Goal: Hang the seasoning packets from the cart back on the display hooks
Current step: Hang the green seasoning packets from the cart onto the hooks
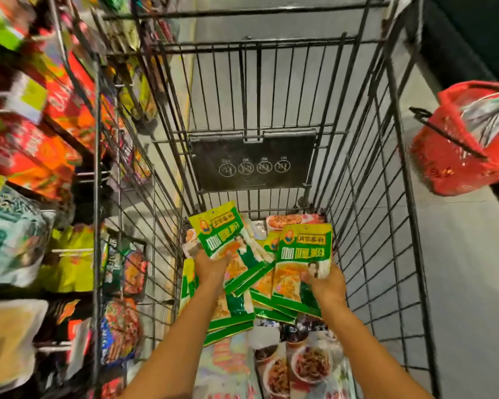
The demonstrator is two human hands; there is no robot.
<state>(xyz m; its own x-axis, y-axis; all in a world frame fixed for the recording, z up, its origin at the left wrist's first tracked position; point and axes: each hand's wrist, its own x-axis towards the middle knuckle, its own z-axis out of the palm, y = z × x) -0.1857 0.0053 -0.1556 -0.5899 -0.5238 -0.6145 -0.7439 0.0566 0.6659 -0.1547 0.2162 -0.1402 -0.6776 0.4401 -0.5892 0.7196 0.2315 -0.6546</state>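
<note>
- The wire cart fills the middle of the view, with the display rack of blurred hanging packets on its left.
- A red basket sits to the cart's right.
- Green-and-yellow seasoning packets lie heaped in the cart.
- The left hand grips one fanned bundle.
- The right hand grips another bundle.
</note>
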